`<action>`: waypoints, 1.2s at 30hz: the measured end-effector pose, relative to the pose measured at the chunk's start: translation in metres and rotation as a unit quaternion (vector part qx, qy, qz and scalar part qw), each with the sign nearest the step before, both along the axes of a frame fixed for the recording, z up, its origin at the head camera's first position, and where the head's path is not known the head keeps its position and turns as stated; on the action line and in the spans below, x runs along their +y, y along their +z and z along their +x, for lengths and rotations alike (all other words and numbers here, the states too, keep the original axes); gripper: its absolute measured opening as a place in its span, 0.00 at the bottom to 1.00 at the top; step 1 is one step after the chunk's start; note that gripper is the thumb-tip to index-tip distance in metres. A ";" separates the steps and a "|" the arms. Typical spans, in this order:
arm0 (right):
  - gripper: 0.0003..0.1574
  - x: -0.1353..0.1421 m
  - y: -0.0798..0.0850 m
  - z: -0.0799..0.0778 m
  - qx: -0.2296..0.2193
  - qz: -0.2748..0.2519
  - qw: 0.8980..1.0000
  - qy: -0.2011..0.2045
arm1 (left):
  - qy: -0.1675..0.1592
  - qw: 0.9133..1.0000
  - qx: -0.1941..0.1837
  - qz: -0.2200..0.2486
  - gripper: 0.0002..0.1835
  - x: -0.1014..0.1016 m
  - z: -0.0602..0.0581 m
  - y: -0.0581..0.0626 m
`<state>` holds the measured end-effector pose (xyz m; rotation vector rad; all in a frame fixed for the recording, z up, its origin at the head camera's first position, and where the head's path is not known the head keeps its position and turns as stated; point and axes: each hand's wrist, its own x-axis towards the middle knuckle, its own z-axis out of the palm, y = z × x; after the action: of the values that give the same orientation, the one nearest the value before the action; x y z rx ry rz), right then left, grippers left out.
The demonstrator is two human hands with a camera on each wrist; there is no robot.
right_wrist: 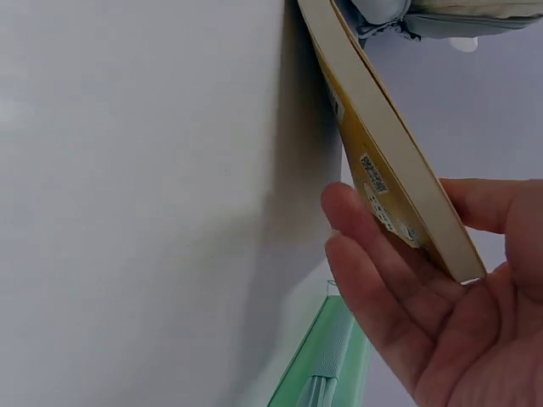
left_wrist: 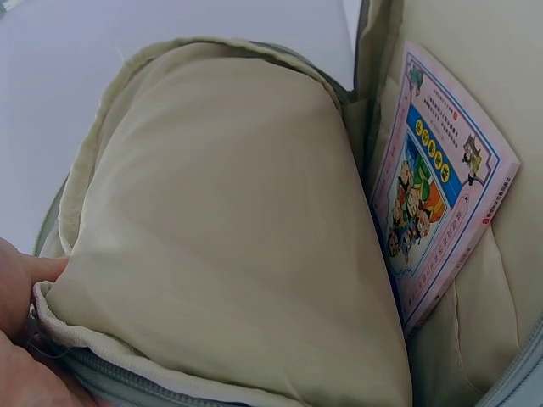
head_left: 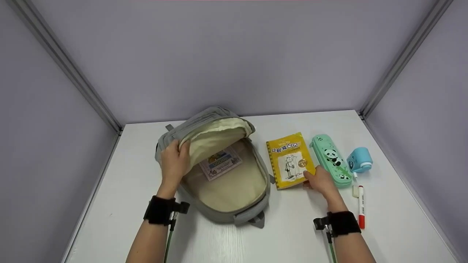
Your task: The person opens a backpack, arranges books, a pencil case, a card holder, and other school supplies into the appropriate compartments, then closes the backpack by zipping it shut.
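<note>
A grey backpack [head_left: 234, 217] with a cream lining lies unzipped on the white table. My left hand [head_left: 174, 160] pinches the edge of its front flap [left_wrist: 229, 229] and holds it raised. Inside the bag rests a pink book [head_left: 221, 163], partly covered by the flap in the head view; more of its cover shows in the left wrist view. To the right of the bag, my right hand [head_left: 321, 180] grips a yellow book [head_left: 290, 160] by its lower right corner, thumb on the cover and fingers beneath. In the right wrist view the book's page edge [right_wrist: 386, 127] tilts up off the table.
Right of the yellow book lies a green panda pencil case [head_left: 331, 160]. Beyond it are a blue bottle-shaped item [head_left: 360, 159], a small pale block [head_left: 355, 191] and a red-capped white marker [head_left: 361, 207]. Grey panels wall the table [head_left: 120, 226] at the back and sides.
</note>
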<state>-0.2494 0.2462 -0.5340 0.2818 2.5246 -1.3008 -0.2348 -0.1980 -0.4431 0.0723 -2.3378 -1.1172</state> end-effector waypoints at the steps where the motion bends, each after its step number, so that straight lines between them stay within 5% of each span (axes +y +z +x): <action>1: 0.19 0.000 0.001 0.000 0.000 -0.030 1.000 -0.004 | 0.001 1.000 0.000 0.000 0.21 0.000 0.000 0.000; 6: 0.18 0.003 0.008 0.002 0.014 -0.135 0.991 -0.009 | -0.001 1.000 0.002 0.003 0.21 0.000 -0.001 0.000; 17: 0.27 0.006 0.036 0.010 0.062 -0.236 0.968 -0.057 | 0.004 1.000 0.018 0.000 0.19 -0.002 -0.003 -0.002; 26: 0.24 0.009 0.060 0.026 0.109 -0.359 0.924 -0.071 | 0.003 1.000 0.014 0.008 0.21 -0.001 -0.002 0.001; 31: 0.23 0.000 0.071 0.030 0.108 -0.393 0.913 -0.030 | 0.020 1.000 0.016 0.006 0.21 0.001 -0.003 0.002; 36: 0.21 -0.020 0.065 0.032 0.074 -0.411 0.908 0.037 | 0.027 0.999 0.021 0.007 0.20 0.001 -0.003 0.001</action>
<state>-0.2174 0.2261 -0.4687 -0.1035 1.8195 -2.2513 -0.2383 -0.1966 -0.4421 0.1151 -2.2780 -1.0985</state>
